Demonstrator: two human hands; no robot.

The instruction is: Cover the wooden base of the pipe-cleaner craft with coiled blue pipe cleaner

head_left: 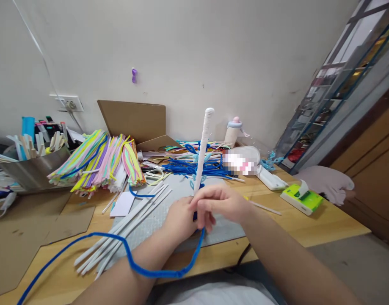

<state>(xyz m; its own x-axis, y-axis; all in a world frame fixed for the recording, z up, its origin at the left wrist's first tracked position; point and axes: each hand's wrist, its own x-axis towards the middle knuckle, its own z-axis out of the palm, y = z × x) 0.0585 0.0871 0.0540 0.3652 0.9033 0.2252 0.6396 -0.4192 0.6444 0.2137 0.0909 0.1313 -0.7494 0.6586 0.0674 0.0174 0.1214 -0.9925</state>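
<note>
My left hand is closed round the lower part of an upright rod wrapped in white. Small light-blue and dark-blue loops stick out from its sides. Over the left hand's fingers bends my right hand, its thumb and fingers curled in at the foot of the rod; what they pinch is hidden. A long blue pipe cleaner hangs from below the hands and curves left across my left forearm to the lower left. Dark blue also shows between the hands.
Several white pipe cleaners lie on a grey mat. Behind are coloured bundles, blue pipe cleaners and cardboard. A metal container stands left; a bottle and tissue pack sit right.
</note>
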